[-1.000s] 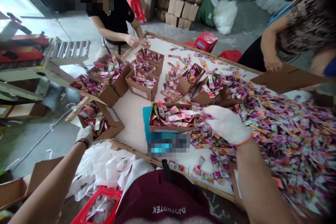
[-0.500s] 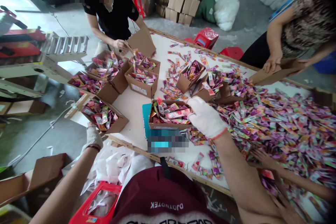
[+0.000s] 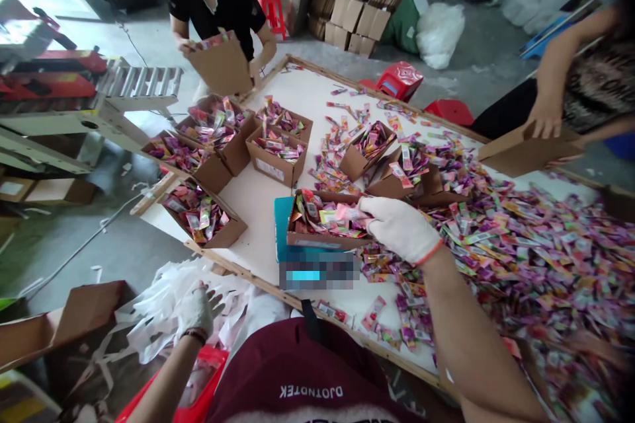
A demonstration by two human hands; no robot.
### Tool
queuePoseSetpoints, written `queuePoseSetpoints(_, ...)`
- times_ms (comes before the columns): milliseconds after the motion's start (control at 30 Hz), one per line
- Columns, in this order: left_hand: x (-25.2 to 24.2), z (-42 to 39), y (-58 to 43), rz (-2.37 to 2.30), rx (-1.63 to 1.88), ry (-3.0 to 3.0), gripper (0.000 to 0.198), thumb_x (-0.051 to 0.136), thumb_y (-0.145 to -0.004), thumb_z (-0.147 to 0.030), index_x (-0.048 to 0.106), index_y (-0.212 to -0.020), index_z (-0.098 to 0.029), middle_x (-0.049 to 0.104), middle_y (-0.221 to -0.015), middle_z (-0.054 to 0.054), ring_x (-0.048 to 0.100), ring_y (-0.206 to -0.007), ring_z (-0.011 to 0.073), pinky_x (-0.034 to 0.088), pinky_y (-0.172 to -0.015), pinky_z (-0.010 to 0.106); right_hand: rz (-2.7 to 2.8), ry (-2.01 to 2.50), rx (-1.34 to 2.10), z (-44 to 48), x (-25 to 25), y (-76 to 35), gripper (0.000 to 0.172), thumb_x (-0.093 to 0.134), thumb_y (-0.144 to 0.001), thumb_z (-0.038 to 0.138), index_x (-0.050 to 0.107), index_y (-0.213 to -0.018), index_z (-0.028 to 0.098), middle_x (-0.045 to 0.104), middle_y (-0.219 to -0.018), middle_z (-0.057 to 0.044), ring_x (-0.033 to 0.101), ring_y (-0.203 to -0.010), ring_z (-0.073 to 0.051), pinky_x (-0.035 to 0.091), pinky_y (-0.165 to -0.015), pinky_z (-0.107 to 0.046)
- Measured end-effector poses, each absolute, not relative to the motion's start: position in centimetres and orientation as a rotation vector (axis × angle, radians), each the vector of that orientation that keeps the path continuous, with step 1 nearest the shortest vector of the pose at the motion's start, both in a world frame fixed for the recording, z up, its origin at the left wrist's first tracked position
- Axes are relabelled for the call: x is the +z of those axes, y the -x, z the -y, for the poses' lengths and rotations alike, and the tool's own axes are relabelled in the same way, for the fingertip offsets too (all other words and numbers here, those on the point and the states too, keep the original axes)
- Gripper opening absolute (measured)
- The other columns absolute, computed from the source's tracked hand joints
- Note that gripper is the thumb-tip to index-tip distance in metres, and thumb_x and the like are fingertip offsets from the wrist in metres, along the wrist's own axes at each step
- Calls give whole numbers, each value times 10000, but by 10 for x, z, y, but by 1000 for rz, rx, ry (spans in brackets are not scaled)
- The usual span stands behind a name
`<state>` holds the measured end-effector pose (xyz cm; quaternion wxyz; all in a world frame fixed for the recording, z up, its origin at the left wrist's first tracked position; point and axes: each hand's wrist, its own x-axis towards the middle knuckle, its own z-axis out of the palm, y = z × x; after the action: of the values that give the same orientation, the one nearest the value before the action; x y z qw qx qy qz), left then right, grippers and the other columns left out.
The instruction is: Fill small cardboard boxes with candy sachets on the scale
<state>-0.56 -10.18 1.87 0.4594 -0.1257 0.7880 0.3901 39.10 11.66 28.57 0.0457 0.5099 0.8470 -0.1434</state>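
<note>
My right hand [image 3: 399,227], in a white glove, rests at the right edge of a small brown carton [image 3: 325,236] full of colourful sachets and pinches a pink sachet [image 3: 347,213] over it. The carton stands on a teal scale [image 3: 282,228] near the table's front edge. My left hand [image 3: 198,308], also gloved, hovers with fingers spread over a heap of white plastic bags [image 3: 163,307] below the table's left corner. A large pile of loose sachets [image 3: 520,251] covers the right half of the table.
Several filled cartons [image 3: 275,158] stand on the white table [image 3: 253,201]. One person across the table lifts a carton [image 3: 221,66]; another at the right holds a flat carton [image 3: 526,149]. A roller conveyor [image 3: 139,82] is at the left, a red basket [image 3: 208,363] by my lap.
My left hand has dropped from the corner carton down to the white bags and opened. My right hand stayed at the carton on the scale. The person opposite picked up a carton.
</note>
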Motion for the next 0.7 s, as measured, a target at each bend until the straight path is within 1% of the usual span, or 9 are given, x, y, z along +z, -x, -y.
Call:
queuePoseSetpoints(100,19,96,-11,-1899,956,264,356,437,-973,-516,537,-1158,-229,577,-1081,90,639,-838,203,554,-873,428,-2636,-1751,-521,-99,303,-425,186,499,-928,267,662,-1012,240,737,-1006,-49,669,-928,-214,471,-802,-298)
queuePoseSetpoints(200,27,81,-21,-1890,976,182,345,443,-974,-509,566,-1118,-221,596,-1052,86,644,-848,208,557,-832,402,-2564,-1941,-401,-79,313,-463,165,523,-917,312,662,-992,263,730,-954,-53,673,-839,-245,478,-727,-346)
queuePoseSetpoints(333,40,58,-18,-1901,1004,120,363,380,-1000,-501,571,-1095,-207,603,-978,68,625,-767,183,548,-767,365,-2339,-2089,-219,-56,311,-511,135,524,-900,321,650,-948,310,728,-898,-100,681,-803,-320,474,-678,-426)
queuePoseSetpoints(400,44,49,-12,-1901,1031,125,359,372,-1007,-493,564,-1096,-203,586,-947,52,609,-717,161,547,-754,351,-2218,-2149,-148,-49,306,-531,164,521,-896,356,656,-983,320,730,-907,-128,686,-805,-354,469,-648,-449)
queuePoseSetpoints(500,48,41,-5,-1901,1063,126,345,390,-1008,-487,558,-1096,-200,565,-942,38,602,-697,148,555,-782,352,-2115,-2221,-149,-43,300,-545,281,498,-899,394,653,-1123,329,740,-959,-137,700,-800,-374,473,-613,-453)
queuePoseSetpoints(567,49,38,-3,-1906,1077,133,340,396,-1009,-487,554,-1092,-197,558,-951,39,611,-719,152,560,-820,365,-2156,-2210,-210,-43,299,-539,271,490,-905,388,651,-1117,333,743,-956,-123,708,-812,-361,487,-631,-443)
queuePoseSetpoints(667,54,34,-7,-1899,1101,147,324,401,-1010,-484,536,-1082,-198,546,-962,39,614,-745,157,561,-865,390,-2314,-2132,-325,-50,302,-510,201,498,-918,348,663,-1025,306,742,-970,-96,707,-873,-324,512,-722,-425)
queuePoseSetpoints(700,57,33,-10,-1894,1111,151,322,404,-1008,-489,529,-1085,-201,541,-964,39,613,-751,160,562,-870,398,-2381,-2086,-396,-54,303,-497,196,500,-926,335,666,-1022,295,742,-992,-81,704,-899,-306,520,-756,-415)
